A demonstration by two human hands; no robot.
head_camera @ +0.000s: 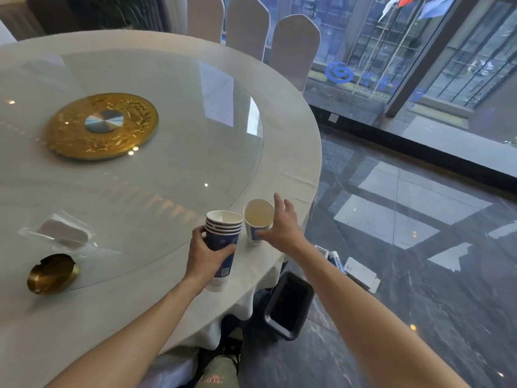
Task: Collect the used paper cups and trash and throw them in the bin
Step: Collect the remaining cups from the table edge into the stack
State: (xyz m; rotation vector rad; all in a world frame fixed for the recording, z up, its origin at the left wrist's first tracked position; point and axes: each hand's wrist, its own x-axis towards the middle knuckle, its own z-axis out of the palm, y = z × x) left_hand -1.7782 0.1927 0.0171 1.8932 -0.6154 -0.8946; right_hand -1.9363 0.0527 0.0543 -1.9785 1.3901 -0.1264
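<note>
Left hand (208, 254) clamped around a nested stack of paper cups (222, 242), tilted, rims up — probably kept as the collecting stack so each new cup drops in. Right hand (282, 228) fingers spread, thumb touching the lone cup (258, 221), not yet closed on it. That cup stands upright near the counter (156, 303) edge, just beside the stack. Black bin (289, 305) on the floor below, close.
</note>
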